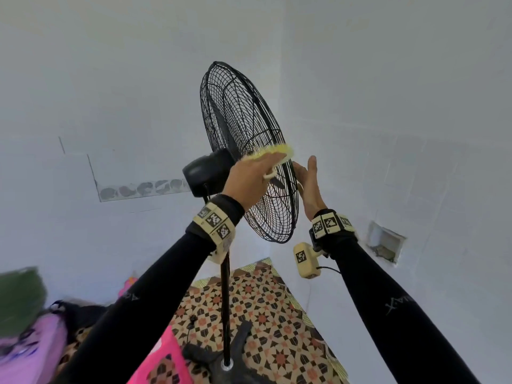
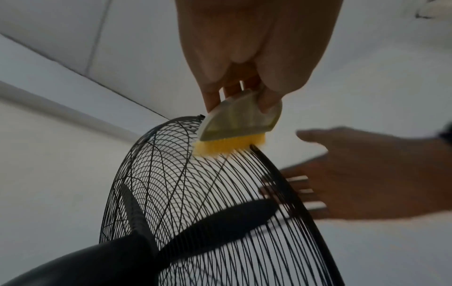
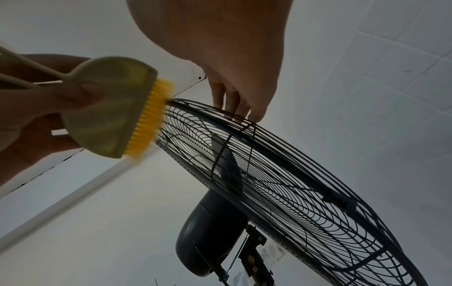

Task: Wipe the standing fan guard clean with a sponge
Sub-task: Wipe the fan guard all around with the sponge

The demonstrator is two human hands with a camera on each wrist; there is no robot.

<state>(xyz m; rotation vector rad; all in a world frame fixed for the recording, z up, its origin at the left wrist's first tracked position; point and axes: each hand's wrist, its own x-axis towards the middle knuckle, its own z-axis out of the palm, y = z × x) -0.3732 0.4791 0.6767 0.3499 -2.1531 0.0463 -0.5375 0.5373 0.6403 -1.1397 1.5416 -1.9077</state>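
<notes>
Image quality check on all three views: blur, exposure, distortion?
Head: bright and even, wide-angle bowing, left edge smeared, fan guard sharp. Left wrist: dim, right hand motion-blurred, brush fairly crisp. Right wrist: dim, brush and left hand smeared, guard wires sharp.

black long sleeves (image 1: 155,286) are worn on both arms, each printed with faint grey lettering near the forearm. cream-coloured bands (image 1: 214,221) carrying square black-and-white markers are strapped round both wrists. a cream block (image 1: 304,259) with one marker and a thin black cable is hung under the right wrist.
</notes>
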